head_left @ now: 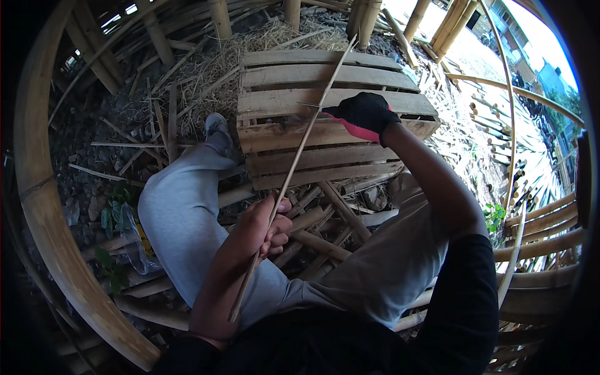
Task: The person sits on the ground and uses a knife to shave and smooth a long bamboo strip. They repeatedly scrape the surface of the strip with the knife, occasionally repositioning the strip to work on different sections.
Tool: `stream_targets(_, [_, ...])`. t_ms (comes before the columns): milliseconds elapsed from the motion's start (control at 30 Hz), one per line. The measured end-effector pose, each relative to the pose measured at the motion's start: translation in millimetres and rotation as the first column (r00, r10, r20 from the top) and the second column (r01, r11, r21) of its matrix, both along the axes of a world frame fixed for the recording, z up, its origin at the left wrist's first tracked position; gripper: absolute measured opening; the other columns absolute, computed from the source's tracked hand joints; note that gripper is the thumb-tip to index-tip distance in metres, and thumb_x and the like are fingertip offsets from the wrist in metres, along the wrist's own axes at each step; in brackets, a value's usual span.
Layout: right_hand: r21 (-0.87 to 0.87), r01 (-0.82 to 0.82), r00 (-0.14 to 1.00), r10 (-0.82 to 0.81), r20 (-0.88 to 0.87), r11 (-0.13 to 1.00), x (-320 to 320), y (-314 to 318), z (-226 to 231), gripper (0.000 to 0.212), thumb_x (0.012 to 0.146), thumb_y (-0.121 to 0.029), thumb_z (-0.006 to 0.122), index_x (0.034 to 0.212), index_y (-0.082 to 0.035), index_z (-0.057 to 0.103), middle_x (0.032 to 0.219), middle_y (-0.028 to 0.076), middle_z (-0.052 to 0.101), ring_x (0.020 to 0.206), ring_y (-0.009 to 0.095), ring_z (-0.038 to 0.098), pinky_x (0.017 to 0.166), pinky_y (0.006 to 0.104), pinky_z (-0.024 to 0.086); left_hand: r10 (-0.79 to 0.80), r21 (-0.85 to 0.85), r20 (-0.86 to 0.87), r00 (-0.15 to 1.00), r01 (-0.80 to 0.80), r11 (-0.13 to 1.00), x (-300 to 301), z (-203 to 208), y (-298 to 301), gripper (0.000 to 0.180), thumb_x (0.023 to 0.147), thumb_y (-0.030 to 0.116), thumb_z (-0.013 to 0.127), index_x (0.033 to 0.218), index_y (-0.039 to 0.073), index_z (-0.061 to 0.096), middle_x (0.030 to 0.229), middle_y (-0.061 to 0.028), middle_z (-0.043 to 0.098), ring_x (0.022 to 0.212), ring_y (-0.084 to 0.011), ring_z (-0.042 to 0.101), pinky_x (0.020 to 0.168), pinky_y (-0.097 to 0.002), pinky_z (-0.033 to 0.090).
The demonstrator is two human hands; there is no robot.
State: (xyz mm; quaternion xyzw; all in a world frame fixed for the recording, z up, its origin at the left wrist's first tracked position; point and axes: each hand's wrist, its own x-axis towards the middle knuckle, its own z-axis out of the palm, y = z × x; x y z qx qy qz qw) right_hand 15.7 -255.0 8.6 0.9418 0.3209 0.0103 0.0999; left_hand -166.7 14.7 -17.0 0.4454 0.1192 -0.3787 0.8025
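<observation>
A long, thin bamboo stick point(302, 145) slants from my lap up across a slatted wooden crate point(275, 100). My bare left hand point(265, 228) is closed round its lower half, above my left thigh. My right hand point(362, 117), in a black glove with a pink-red palm side, is closed over the crate. From its fingers a thin blade point(309, 105), which looks like a knife's, juts left and crosses the stick. The glove hides the handle. The stick's far tip reaches past the crate's back edge, while its near end lies by my left forearm.
Dry straw and shavings point(219, 69) lie behind and left of the crate. Bamboo poles point(319, 242) cross the ground between my legs. A thick curved bamboo pole point(47, 212) bounds the left side, and bamboo rails point(544, 250) the right. A clear plastic bag point(142, 250) sits beside my left leg.
</observation>
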Motion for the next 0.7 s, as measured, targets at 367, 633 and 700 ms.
stream_targets(367, [-0.068, 0.121, 0.991, -0.124, -0.046, 0.99, 10, 1, 19, 0.039, 0.105, -0.046, 0.036, 0.133, -0.035, 0.061, 0.092, 0.008, 0.072, 0.088, 0.028, 0.071, 0.079, 0.0411, 0.057, 0.002, 0.017, -0.007, 1.0, -0.002, 1.0, -1, 3, 1, 0.031, 0.106, 0.042, 0.033, 0.089, 0.018, 0.042, 0.051, 0.0074, 0.032, 0.034, -0.0023, 0.026, 0.033, -0.02, 0.02])
stream_targets(633, [0.202, -0.233, 0.969, 0.244, -0.032, 0.951, -67, 50, -18, 0.031, 0.099, -0.039, 0.048, 0.111, -0.029, 0.075, 0.085, 0.01, 0.073, 0.085, 0.03, 0.071, 0.072, 0.044, 0.057, -0.077, -0.492, -0.22, 0.972, -0.043, 0.869, 6, -14, 19, 0.024, 0.107, 0.03, 0.031, 0.091, 0.017, 0.044, 0.05, 0.0055, 0.034, 0.031, -0.0038, 0.029, 0.029, -0.0189, 0.023])
stream_targets(700, [0.183, -0.132, 0.991, 0.136, -0.01, 0.974, -39, 31, -2, 0.033, 0.101, -0.039, 0.046, 0.113, -0.029, 0.075, 0.087, 0.01, 0.073, 0.086, 0.03, 0.072, 0.072, 0.0442, 0.057, -0.079, -0.54, -0.248, 0.966, -0.07, 0.839, 7, -10, 15, 0.024, 0.107, 0.028, 0.03, 0.091, 0.016, 0.044, 0.05, 0.0051, 0.035, 0.031, -0.0042, 0.031, 0.029, -0.019, 0.023])
